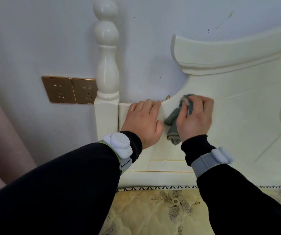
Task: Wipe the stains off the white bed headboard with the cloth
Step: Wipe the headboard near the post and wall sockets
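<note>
Headboard against speckled wall, beside sockets.

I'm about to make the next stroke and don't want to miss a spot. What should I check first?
1. Grip: the right hand grips the grey cloth: ok.
2. Contact: the grey cloth is pressed on the curved edge of the headboard: ok.
3. Bracing: the left hand rests on the headboard beside the post: ok.
4. Is the brown mark on the edge between the hands wiped off: not ok.
5. Surface under the cloth clean: cannot tell, it is hidden.
6. The gold sockets are clear of the cloth: ok, they sit beyond the post.
</note>
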Demonstrator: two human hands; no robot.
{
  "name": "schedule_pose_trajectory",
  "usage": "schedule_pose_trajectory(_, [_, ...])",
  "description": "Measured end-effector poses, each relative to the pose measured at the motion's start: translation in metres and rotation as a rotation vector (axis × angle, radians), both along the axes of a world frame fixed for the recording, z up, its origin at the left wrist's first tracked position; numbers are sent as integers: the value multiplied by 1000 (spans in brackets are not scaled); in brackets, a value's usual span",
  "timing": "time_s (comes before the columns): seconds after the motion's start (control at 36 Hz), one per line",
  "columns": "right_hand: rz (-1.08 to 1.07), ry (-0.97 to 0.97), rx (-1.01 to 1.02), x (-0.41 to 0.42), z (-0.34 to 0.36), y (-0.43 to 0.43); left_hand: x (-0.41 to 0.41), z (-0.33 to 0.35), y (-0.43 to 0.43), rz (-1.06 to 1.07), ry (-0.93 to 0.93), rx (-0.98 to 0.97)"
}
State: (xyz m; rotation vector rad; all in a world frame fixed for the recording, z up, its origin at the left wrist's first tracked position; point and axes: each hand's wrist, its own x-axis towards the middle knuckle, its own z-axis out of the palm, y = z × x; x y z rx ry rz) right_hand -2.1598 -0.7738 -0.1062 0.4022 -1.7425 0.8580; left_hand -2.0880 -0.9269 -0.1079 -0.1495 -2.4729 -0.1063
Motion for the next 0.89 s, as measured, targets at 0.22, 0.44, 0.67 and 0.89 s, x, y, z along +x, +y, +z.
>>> schedule_pose_trajectory(0.22, [104, -70, 310, 16, -43, -18, 10, -10, -20, -122, -90, -136])
schedule_pose_trajectory(0.44, [125, -72, 208, 27, -34, -51, 32, -20, -49, -82, -91, -285])
schedule_pose_trajectory(0.67, [136, -130, 259, 32, -39, -54, 58, -30, -86, 16, -54, -447])
schedule_pose_trajectory(0.89, [262, -244, 431, 51, -45, -106, 71, -42, -101, 49, -32, -402])
